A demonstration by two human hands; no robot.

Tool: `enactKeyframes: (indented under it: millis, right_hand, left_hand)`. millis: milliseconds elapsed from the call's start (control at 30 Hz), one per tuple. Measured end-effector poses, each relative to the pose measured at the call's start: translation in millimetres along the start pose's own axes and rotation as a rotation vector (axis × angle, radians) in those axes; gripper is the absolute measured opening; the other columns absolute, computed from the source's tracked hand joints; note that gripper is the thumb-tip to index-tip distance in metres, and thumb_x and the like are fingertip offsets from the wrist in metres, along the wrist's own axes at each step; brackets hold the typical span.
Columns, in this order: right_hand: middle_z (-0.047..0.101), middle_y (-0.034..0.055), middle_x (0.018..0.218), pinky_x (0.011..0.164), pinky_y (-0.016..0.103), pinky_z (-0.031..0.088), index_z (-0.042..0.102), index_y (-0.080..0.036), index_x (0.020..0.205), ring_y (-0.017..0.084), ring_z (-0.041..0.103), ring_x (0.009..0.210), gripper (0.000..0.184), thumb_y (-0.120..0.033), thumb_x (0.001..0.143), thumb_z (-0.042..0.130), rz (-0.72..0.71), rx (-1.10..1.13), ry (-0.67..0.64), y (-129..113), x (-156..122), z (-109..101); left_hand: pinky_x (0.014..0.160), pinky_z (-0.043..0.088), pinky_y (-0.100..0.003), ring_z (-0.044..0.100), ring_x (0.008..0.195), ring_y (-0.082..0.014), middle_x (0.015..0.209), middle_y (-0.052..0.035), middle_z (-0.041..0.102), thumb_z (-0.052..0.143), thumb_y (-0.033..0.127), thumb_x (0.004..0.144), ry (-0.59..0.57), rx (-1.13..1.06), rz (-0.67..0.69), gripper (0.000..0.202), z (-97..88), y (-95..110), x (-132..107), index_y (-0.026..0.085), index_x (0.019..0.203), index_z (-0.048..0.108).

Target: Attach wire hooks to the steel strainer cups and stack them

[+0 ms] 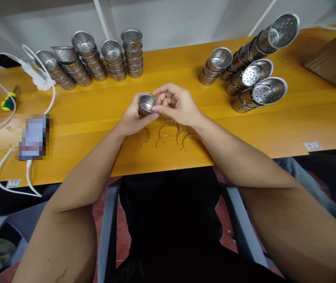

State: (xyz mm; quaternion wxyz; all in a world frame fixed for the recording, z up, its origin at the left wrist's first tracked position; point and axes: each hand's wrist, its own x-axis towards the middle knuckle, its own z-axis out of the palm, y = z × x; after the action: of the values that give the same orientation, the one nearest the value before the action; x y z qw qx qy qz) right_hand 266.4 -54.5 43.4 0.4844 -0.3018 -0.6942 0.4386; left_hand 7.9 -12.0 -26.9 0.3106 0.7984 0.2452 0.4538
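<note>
My left hand is closed round a small perforated steel cup, held just above the yellow table. My right hand is beside it with fingers curled, its index fingertip touching the cup's rim; whether it holds anything else is hidden. Several curved wire handles lie on the table just below both hands.
Stacks of the same steel cups stand at the back left and lie in rows at the back right. A white cable, a blurred phone and a green-yellow tool lie at the left. A cardboard box sits far right.
</note>
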Motion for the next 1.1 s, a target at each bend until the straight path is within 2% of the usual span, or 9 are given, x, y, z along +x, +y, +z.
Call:
enactKeyframes:
  millis: [100,200,300,433,567,700,833,967,1100]
  right_hand:
    - [0.082,0.0036,0.113,0.068,0.031,0.059,0.081,-0.028,0.125,0.016,0.063,0.076,0.081,-0.09,0.086,0.116,-0.032,-0.073,0.066,11,1,-1]
    - [0.082,0.007,0.122,0.078,0.034,0.067,0.084,-0.028,0.131,0.02,0.07,0.086,0.079,-0.094,0.094,0.109,-0.085,-0.17,0.085,17,0,-2]
    - [0.082,0.0128,0.142,0.089,0.041,0.074,0.086,-0.03,0.136,0.026,0.078,0.101,0.076,-0.095,0.1,0.102,-0.121,-0.293,0.087,13,-1,-5]
    - [0.082,0.0178,0.16,0.104,0.049,0.077,0.089,-0.029,0.139,0.033,0.083,0.12,0.071,-0.093,0.11,0.092,-0.191,-0.402,0.045,5,-4,-10]
    - [0.082,0.0205,0.167,0.126,0.062,0.074,0.092,-0.029,0.144,0.043,0.082,0.147,0.066,-0.088,0.115,0.088,-0.226,-0.459,0.009,5,-5,-12]
    - [0.08,0.02,0.174,0.147,0.074,0.061,0.094,-0.03,0.149,0.049,0.074,0.167,0.067,-0.087,0.113,0.091,-0.223,-0.522,-0.026,8,-6,-9]
    - [0.08,0.0209,0.177,0.148,0.074,0.06,0.089,-0.029,0.16,0.05,0.073,0.169,0.076,-0.089,0.113,0.09,-0.229,-0.528,-0.03,5,-6,-8]
    - [0.08,0.0201,0.179,0.145,0.074,0.061,0.086,-0.03,0.166,0.051,0.073,0.169,0.079,-0.091,0.115,0.085,-0.202,-0.573,-0.044,-1,-7,-9]
    - [0.077,0.0181,0.182,0.145,0.081,0.059,0.087,-0.034,0.164,0.053,0.073,0.17,0.069,-0.087,0.12,0.078,-0.17,-0.643,-0.088,-6,-10,-6]
  left_hand:
    - [0.119,0.081,-0.054,0.091,0.142,-0.0346,0.157,-0.0165,0.081,0.093,0.097,0.106,-0.002,-0.048,-0.013,0.098,-0.1,-12,1,0.035,0.173,0.058]
    - [0.127,0.08,-0.057,0.088,0.152,-0.035,0.167,-0.0175,0.076,0.095,0.096,0.105,-0.007,-0.08,0.032,0.103,-3.4,-27,4,0.037,0.178,0.053]
    - [0.131,0.078,-0.058,0.085,0.158,-0.036,0.173,-0.0173,0.071,0.096,0.098,0.103,0.008,-0.091,0.034,0.109,-7.3,-37,8,0.04,0.182,0.049]
    - [0.133,0.076,-0.055,0.082,0.161,-0.0374,0.177,-0.0181,0.068,0.097,0.104,0.097,0.006,-0.067,-0.048,0.119,-10.1,-38,10,0.04,0.185,0.046]
    - [0.134,0.076,-0.058,0.082,0.163,-0.0398,0.174,-0.0183,0.071,0.096,0.106,0.095,0.023,-0.078,-0.029,0.121,-9.1,-32,11,0.039,0.183,0.05]
    - [0.14,0.074,-0.066,0.078,0.171,-0.0452,0.179,-0.0195,0.072,0.096,0.113,0.088,0.023,-0.069,-0.058,0.128,-7.2,-31,12,0.035,0.18,0.054]
    - [0.146,0.071,-0.07,0.075,0.173,-0.0415,0.184,-0.0122,0.073,0.099,0.107,0.092,0.018,-0.137,0.007,0.119,-7.4,-37,14,0.043,0.182,0.055]
    - [0.151,0.066,-0.071,0.068,0.183,-0.0493,0.187,-0.0182,0.069,0.101,0.11,0.086,0.023,-0.097,-0.025,0.132,-9.3,-41,13,0.036,0.184,0.052]
    - [0.156,0.058,-0.069,0.06,0.19,-0.0503,0.19,-0.0179,0.066,0.101,0.103,0.093,-0.025,-0.149,-0.029,0.126,-11.0,-37,11,0.037,0.187,0.051]
